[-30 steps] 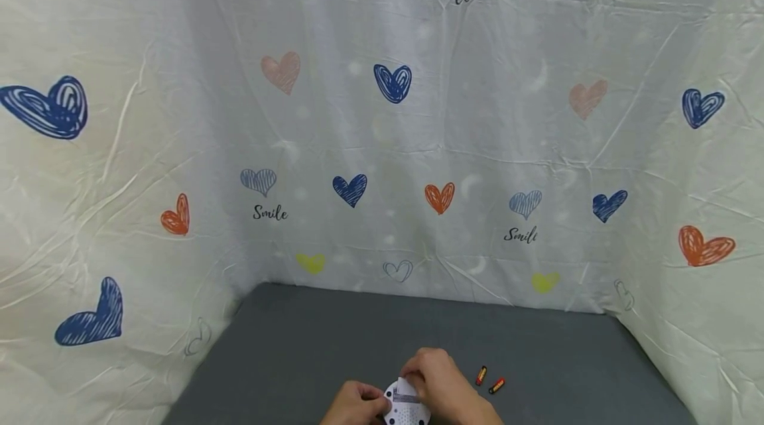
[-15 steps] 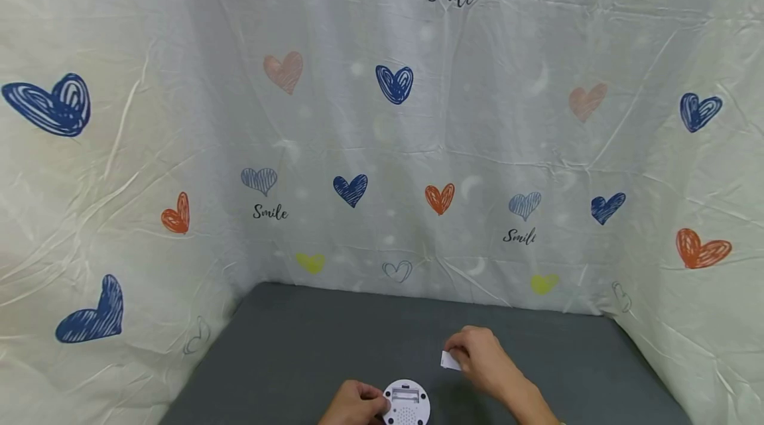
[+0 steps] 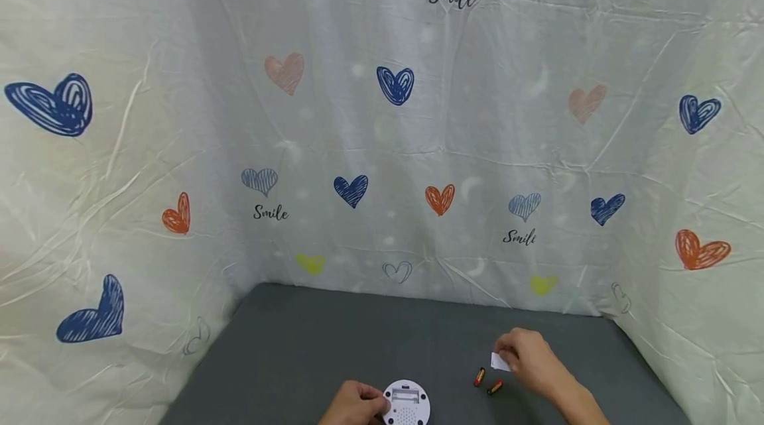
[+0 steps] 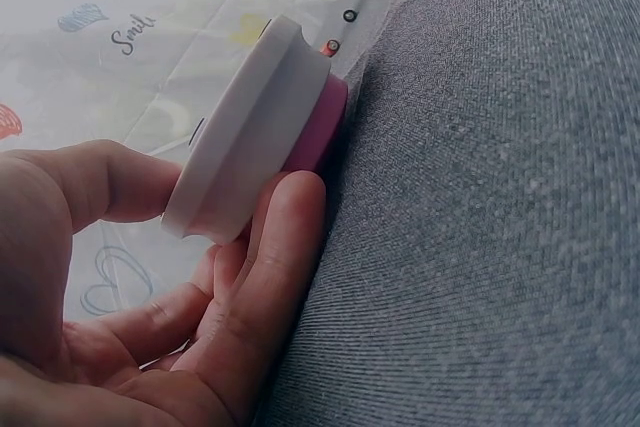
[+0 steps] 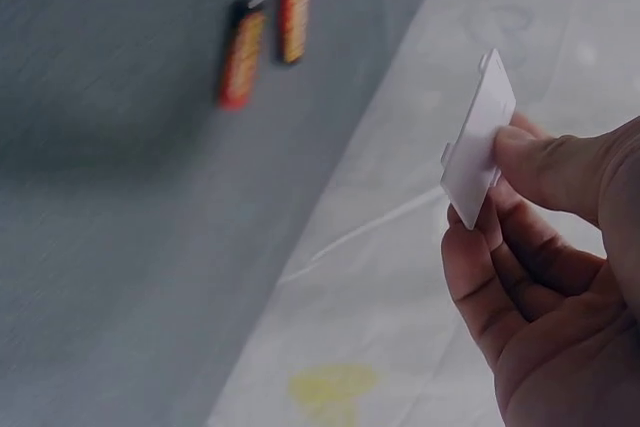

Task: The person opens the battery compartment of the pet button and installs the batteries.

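A round white device (image 3: 407, 405) lies at the near edge of the head view, its underside up with an uncovered battery compartment (image 3: 406, 396). My left hand (image 3: 355, 404) pinches its left rim between thumb and fingers; in the left wrist view the device (image 4: 245, 137) shows a pink part (image 4: 320, 127) below. To the right, my right hand (image 3: 532, 360) holds a white battery cover (image 3: 500, 363) above the table. The right wrist view shows the cover (image 5: 482, 142), with small tabs, pinched between thumb and fingers. Two red and black batteries (image 3: 480, 377) (image 3: 495, 386) lie left of that hand.
The dark grey table (image 3: 334, 332) reaches back to a pale curtain (image 3: 382, 133) printed with hearts and the word Smile. Side curtains (image 3: 704, 319) hang along its left and right edges.
My right hand has lifted the battery cover off the device and carried it right, past the batteries. The compartment now shows. My left hand keeps its hold on the device.
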A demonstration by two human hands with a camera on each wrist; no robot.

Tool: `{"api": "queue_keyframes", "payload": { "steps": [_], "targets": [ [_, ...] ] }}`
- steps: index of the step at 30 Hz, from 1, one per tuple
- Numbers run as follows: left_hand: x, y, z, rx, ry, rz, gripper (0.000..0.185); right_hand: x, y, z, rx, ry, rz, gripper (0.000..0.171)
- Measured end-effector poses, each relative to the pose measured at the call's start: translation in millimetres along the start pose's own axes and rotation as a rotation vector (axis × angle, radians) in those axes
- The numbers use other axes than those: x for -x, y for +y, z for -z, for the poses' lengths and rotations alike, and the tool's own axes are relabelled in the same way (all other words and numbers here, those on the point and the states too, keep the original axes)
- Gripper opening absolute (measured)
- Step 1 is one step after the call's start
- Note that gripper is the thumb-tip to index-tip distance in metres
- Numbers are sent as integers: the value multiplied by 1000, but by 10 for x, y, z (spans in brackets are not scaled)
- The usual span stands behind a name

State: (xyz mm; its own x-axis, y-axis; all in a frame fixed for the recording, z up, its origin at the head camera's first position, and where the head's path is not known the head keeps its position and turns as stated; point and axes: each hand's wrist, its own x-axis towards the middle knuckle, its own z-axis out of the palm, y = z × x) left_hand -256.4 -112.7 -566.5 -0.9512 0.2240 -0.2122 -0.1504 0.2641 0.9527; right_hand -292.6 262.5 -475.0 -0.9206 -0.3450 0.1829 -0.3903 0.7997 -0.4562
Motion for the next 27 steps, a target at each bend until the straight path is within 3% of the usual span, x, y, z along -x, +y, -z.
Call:
{"api": "queue_keyframes", "payload": {
  "steps": [10,13,18,21,25,27],
  "targets": [
    [5,-26,-3,3,13,-66,21,180,619,-33,34,-80,-11,22],
    [0,-39,2,-6,15,-81,22,157,1082,-215,12,-123,-18,24],
    [-14,-35,23,-28,3,-33,21,78,1922,-597,11,-186,14,30],
    [-20,-37,30,-37,0,-16,21,144,1732,-515,-13,-210,-2,26],
    [-16,-47,31,-45,12,-52,21,220,1556,-456,-55,-228,-39,21],
    [-15,-45,31,-50,16,-57,21,195,1796,-582,-46,-232,-39,21]
  ]
}}
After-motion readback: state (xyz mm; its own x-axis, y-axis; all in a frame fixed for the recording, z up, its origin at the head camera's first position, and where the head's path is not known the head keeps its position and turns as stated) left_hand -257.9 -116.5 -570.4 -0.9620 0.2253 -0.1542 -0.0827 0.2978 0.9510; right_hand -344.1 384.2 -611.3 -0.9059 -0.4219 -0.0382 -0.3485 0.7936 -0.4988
